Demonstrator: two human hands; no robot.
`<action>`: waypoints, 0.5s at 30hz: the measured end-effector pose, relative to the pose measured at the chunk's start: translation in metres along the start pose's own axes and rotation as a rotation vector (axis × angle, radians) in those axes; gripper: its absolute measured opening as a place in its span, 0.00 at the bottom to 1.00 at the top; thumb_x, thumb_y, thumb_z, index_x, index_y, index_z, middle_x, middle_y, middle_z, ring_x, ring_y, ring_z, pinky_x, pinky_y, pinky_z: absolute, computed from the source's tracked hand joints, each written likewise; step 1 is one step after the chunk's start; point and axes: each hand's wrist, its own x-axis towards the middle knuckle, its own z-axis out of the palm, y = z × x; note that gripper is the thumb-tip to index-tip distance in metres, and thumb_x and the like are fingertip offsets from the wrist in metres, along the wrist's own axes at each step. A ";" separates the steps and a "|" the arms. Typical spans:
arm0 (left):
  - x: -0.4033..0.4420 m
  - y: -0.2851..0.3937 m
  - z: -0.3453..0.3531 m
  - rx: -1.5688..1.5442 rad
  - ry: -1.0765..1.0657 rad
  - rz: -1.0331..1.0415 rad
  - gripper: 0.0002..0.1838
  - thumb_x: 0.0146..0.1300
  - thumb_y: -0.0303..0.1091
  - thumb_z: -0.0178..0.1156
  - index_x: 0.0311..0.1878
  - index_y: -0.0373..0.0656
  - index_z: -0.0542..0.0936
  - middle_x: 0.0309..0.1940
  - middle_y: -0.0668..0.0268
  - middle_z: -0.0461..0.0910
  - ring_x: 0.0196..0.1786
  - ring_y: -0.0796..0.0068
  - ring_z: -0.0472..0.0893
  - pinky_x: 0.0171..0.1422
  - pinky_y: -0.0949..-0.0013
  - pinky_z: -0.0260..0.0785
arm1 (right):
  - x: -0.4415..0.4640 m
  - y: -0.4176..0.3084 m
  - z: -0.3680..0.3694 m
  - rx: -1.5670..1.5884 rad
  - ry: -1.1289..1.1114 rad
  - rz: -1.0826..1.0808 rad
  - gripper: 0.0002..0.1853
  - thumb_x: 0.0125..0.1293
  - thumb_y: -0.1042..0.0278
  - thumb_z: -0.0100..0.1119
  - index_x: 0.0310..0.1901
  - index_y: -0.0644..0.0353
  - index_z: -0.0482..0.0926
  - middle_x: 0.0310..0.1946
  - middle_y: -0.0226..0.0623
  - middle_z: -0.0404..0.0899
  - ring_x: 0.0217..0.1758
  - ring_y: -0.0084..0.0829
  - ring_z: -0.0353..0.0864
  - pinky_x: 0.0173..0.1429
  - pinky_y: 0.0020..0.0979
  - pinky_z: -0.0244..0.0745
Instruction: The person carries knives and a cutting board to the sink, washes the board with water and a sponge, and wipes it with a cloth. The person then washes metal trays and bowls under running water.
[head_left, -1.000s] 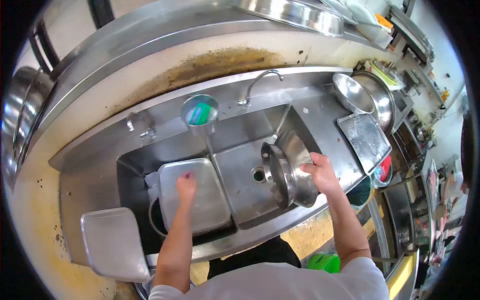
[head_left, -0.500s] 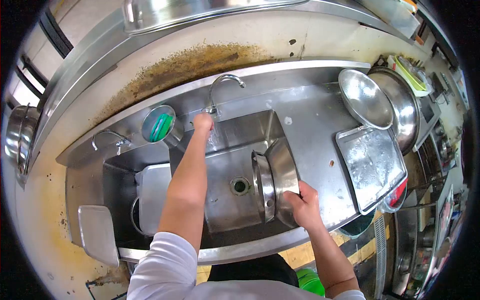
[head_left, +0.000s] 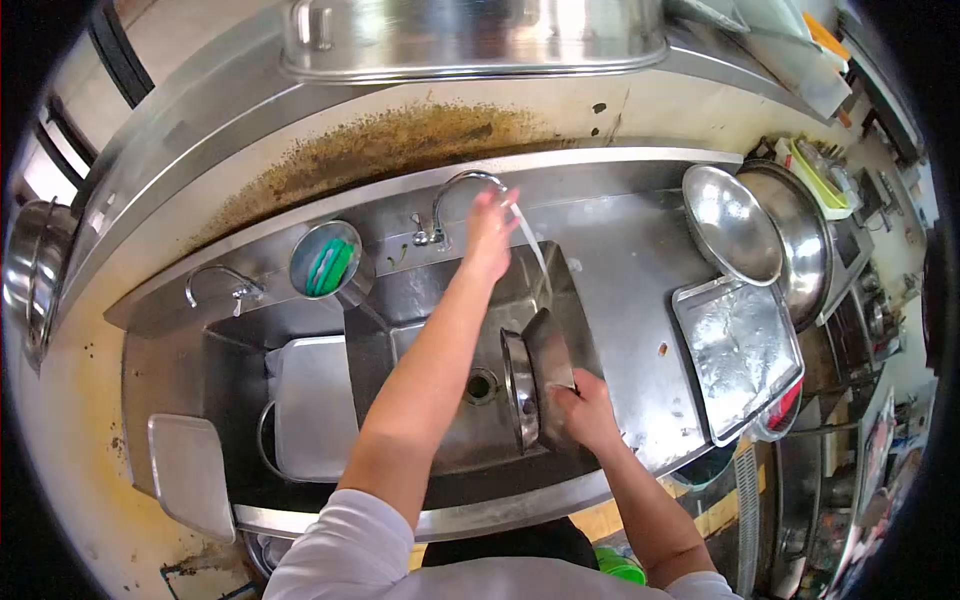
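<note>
My left hand (head_left: 490, 235) is raised at the spout of the faucet (head_left: 462, 178). Its fingers are smeared by motion, so their grip is unclear. A stream of water (head_left: 532, 245) runs from the spout into the right sink basin (head_left: 420, 395). My right hand (head_left: 588, 410) is closed on the rim of a steel bowl (head_left: 548, 360), tilted on its side in the basin. Against the bowl's left side stands a second round steel vessel (head_left: 520, 385), also on edge. The drain (head_left: 481, 384) lies just left of them, partly behind my left forearm.
A steel pot (head_left: 357, 285) with a green item (head_left: 329, 268) stands behind the basins. Trays lie in the left basin (head_left: 318, 410) and on its edge (head_left: 190, 470). On the right are a foil-like tray (head_left: 740, 350), a shallow bowl (head_left: 733, 225) and a large basin (head_left: 803, 250).
My left hand has moved from the faucet's base up to its spout. Water now streams rightward into the basin. My right hand keeps hold of the bowl, which has shifted slightly left.
</note>
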 end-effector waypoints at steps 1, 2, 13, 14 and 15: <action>0.005 0.007 0.009 -0.058 -0.031 -0.058 0.13 0.69 0.33 0.59 0.53 0.40 0.76 0.41 0.64 0.77 0.40 0.67 0.78 0.51 0.63 0.75 | 0.003 -0.005 0.003 -0.038 0.001 0.014 0.06 0.63 0.73 0.60 0.37 0.68 0.77 0.27 0.48 0.79 0.31 0.33 0.76 0.39 0.38 0.72; 0.011 0.016 0.016 -0.115 -0.060 -0.114 0.12 0.69 0.33 0.59 0.52 0.40 0.76 0.38 0.64 0.75 0.39 0.67 0.78 0.49 0.63 0.75 | 0.007 -0.013 0.008 -0.075 0.000 0.028 0.06 0.62 0.73 0.60 0.36 0.68 0.77 0.27 0.49 0.79 0.31 0.34 0.76 0.39 0.39 0.72; -0.052 0.060 -0.124 0.414 -0.191 0.081 0.20 0.68 0.33 0.61 0.61 0.35 0.76 0.47 0.57 0.82 0.47 0.64 0.82 0.53 0.65 0.74 | 0.132 -0.044 0.137 -0.653 -0.066 -0.036 0.15 0.56 0.68 0.59 0.41 0.69 0.85 0.45 0.60 0.84 0.53 0.59 0.83 0.56 0.49 0.80; -0.043 0.039 -0.152 0.561 -0.139 0.172 0.25 0.67 0.36 0.62 0.64 0.34 0.74 0.53 0.52 0.81 0.52 0.58 0.82 0.59 0.63 0.73 | 0.144 -0.044 0.149 -0.658 -0.072 -0.035 0.14 0.57 0.68 0.59 0.40 0.68 0.85 0.43 0.58 0.84 0.52 0.58 0.83 0.55 0.48 0.80; -0.044 0.028 -0.175 0.708 -0.084 0.259 0.30 0.66 0.39 0.63 0.67 0.33 0.72 0.59 0.48 0.80 0.58 0.52 0.82 0.65 0.61 0.72 | 0.159 -0.037 0.162 -0.663 -0.079 -0.032 0.13 0.57 0.68 0.59 0.38 0.67 0.85 0.40 0.55 0.85 0.50 0.58 0.84 0.54 0.48 0.80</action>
